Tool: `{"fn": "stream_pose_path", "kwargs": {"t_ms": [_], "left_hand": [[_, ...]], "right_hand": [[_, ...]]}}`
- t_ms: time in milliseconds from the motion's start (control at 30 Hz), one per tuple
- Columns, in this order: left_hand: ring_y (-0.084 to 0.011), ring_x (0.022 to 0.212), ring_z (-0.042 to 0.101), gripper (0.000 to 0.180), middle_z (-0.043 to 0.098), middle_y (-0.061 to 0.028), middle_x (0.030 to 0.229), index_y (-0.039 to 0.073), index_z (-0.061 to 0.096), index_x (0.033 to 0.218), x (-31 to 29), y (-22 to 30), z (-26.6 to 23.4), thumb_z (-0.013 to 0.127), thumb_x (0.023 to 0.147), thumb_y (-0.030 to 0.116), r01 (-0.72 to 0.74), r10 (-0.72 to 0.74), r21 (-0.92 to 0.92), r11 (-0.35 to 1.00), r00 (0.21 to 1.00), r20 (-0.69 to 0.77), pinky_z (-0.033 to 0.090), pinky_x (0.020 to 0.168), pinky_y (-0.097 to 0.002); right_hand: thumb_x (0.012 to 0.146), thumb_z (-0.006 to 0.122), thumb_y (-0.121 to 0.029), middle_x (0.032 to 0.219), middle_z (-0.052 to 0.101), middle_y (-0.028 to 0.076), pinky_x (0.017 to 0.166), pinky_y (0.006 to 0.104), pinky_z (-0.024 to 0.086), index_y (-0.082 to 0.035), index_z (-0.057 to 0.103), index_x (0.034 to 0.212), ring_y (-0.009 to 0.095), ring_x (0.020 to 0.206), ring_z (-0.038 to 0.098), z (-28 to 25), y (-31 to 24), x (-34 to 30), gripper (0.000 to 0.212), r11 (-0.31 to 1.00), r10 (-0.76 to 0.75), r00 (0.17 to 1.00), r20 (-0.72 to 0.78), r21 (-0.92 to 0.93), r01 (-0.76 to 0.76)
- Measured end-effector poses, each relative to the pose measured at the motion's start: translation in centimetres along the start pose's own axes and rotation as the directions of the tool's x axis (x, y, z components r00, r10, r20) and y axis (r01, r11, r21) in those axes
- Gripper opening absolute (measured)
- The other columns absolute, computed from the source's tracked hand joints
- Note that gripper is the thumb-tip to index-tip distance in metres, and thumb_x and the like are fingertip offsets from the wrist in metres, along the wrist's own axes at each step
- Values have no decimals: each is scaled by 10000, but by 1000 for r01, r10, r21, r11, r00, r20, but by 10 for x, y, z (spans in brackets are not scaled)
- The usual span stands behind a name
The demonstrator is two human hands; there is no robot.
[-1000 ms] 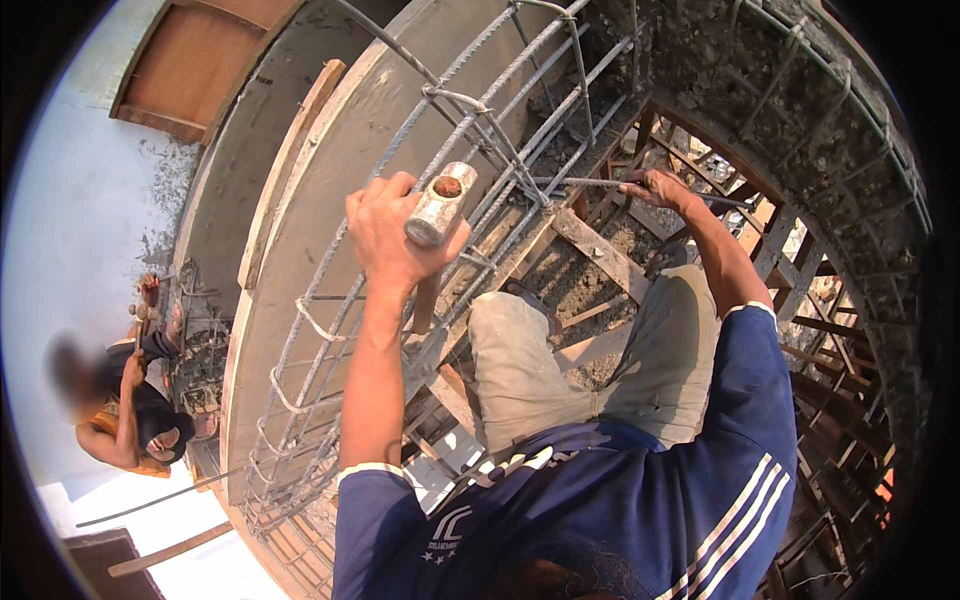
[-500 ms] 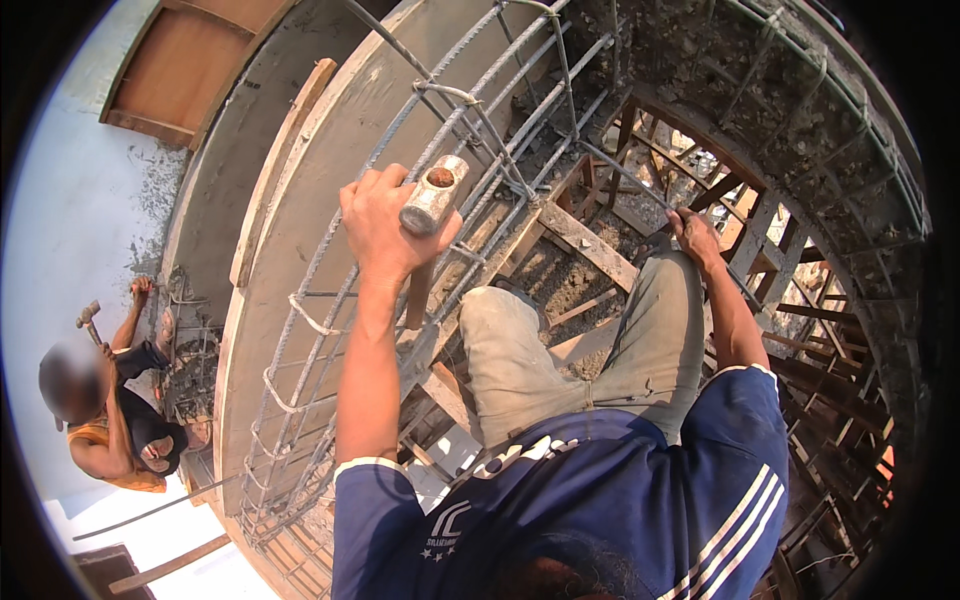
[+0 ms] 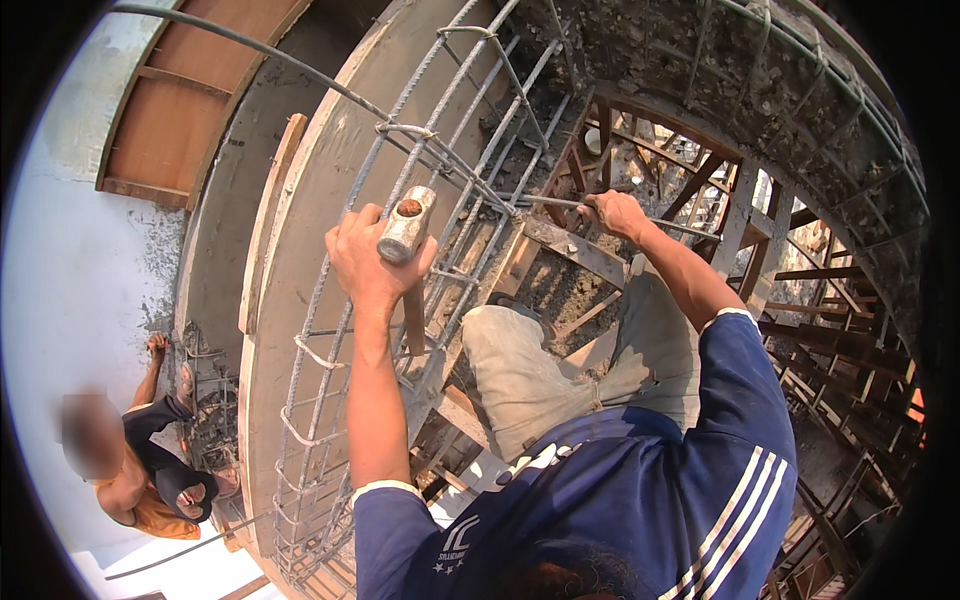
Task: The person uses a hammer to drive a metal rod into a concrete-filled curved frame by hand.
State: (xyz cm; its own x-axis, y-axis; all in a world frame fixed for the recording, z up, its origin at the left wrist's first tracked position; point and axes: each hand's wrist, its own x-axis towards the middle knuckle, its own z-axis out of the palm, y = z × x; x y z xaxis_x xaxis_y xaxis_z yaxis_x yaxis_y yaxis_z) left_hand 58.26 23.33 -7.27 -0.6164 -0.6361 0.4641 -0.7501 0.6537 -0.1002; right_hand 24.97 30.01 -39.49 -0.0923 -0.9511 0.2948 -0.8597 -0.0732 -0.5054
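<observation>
My left hand is closed around a hammer with a worn metal head and a wooden handle pointing down. It rests against the bars of a long rebar cage, tied with bent stirrups. My right hand grips a thin steel rod, which reaches left to the cage near a crossing of bars; how its tip meets the cage is too small to tell. Another long rebar runs slantwise through the cage from the upper left.
Wooden planks cross below me over rubble. A curved concrete wall with exposed bars rises at the right, timber props beneath it. Left of the cage stands a smooth concrete face. Another person sits at the far left.
My right hand has moved up and left, swinging the rod nearer to level. The slanted long rebar has tilted flatter. My left hand still holds the hammer. The view has shifted slightly.
</observation>
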Motion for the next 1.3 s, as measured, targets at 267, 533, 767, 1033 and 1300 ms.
{"fn": "stream_pose_path", "kwargs": {"t_ms": [267,533,767,1033,1300], "left_hand": [[-246,754,581,217,576,-10,747,168,708,718,-13,-8,-3,776,601,338,8,-10,53,999,999,35,427,749,-406],[-235,805,578,294,586,-20,780,150,718,724,-6,-1,1,793,596,405,62,-67,52,997,994,88,410,789,-394],[-253,776,576,224,566,-18,739,154,700,712,-4,-2,-1,784,608,334,1,-2,49,999,999,40,425,764,-412],[-249,779,570,237,569,-16,767,159,713,721,-6,-5,0,789,598,347,6,-9,44,999,998,68,417,761,-407],[-248,806,584,278,598,-31,798,152,729,739,-11,-3,-1,789,597,383,58,-63,61,996,995,75,412,782,-400]], "right_hand": [[984,507,-499,900,682,252,763,518,508,-40,698,993,441,909,654,-50,52,-8,497,925,379,913,152,-70,-372],[981,543,-414,843,687,225,769,503,522,-71,695,1010,416,891,657,-129,46,-94,377,843,531,840,106,-161,-513],[965,555,-472,805,683,221,726,515,530,-98,717,1027,431,837,663,-26,6,-11,413,984,168,970,177,36,-177],[991,489,-512,948,703,208,808,510,507,-113,692,1107,438,951,649,-55,106,-11,462,879,472,876,98,-120,-461],[1003,495,-450,948,690,242,789,526,512,-77,670,1120,428,920,661,-103,73,-56,429,877,474,873,114,-154,-456]]}}
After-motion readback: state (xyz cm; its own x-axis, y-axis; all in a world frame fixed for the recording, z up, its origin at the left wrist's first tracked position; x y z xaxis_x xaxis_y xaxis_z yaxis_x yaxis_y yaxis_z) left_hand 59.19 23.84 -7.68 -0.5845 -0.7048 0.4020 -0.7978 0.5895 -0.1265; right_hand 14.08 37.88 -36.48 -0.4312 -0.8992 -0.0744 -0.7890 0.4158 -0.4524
